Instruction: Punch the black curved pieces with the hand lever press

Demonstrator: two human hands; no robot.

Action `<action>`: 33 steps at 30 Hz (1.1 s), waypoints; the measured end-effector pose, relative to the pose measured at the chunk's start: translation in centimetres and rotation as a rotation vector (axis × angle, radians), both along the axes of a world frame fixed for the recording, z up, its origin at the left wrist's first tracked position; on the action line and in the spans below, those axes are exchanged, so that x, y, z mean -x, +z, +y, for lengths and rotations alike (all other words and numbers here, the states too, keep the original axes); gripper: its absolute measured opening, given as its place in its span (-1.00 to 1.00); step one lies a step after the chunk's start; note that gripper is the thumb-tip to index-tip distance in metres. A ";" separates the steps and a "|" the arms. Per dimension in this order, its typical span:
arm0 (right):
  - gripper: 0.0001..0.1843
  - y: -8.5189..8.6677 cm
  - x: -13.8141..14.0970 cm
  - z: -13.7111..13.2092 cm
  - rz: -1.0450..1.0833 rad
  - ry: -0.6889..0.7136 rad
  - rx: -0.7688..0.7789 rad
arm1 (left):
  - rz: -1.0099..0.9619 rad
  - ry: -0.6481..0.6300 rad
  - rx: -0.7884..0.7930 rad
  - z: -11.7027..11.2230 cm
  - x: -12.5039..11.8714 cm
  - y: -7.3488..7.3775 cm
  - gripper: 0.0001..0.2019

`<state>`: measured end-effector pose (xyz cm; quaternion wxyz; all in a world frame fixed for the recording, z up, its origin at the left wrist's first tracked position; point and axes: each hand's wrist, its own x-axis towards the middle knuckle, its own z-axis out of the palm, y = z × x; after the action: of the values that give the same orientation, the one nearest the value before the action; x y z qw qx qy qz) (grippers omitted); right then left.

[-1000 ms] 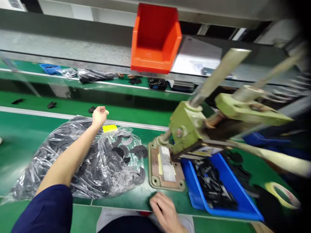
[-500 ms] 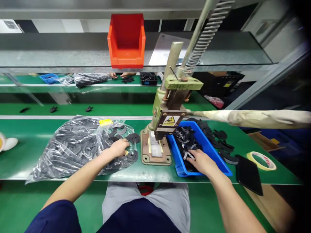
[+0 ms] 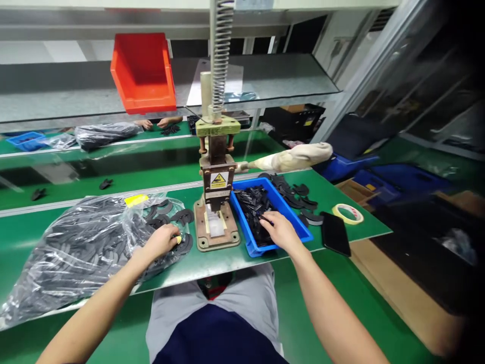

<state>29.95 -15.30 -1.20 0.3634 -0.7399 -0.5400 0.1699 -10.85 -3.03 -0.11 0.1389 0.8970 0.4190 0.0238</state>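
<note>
Grip hidden, state indiscernible: right hand (image 3: 279,230) apparently among black parts (image 3: 253,198), left hand (image 3: 162,241) over plastic bag (image 3: 76,253).

The head camera looks forward and down over the nearby workbench (image 3: 212,261).

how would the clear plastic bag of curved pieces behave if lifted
The clear plastic bag would probably sag, its film being wrinkled. It looks fairly heavy, packed with dark curved pieces. Its glossy surface may feel slippery.
</note>
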 end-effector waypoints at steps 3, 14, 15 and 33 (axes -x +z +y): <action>-0.54 0.9 0.6 -0.7 0.143 -0.029 -0.090 | -0.197 0.018 -0.048 -1.6 -0.9 1.3 -0.84; -0.35 1.9 13.0 -6.1 1.023 0.485 0.322 | -0.768 -0.568 0.062 -10.0 -8.3 4.3 -0.78; -0.35 1.8 13.3 -6.2 1.064 0.495 0.338 | -0.777 -0.584 0.076 -10.2 -8.4 3.8 -0.80; -0.78 -0.3 15.9 -8.3 0.683 0.245 -0.048 | -0.983 -0.378 -0.137 -12.1 -6.2 -1.0 -0.84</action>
<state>14.03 -23.56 -1.52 0.5171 -0.5616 -0.4759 0.4366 -4.66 -15.10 -1.14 0.2619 0.8469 0.1330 0.4432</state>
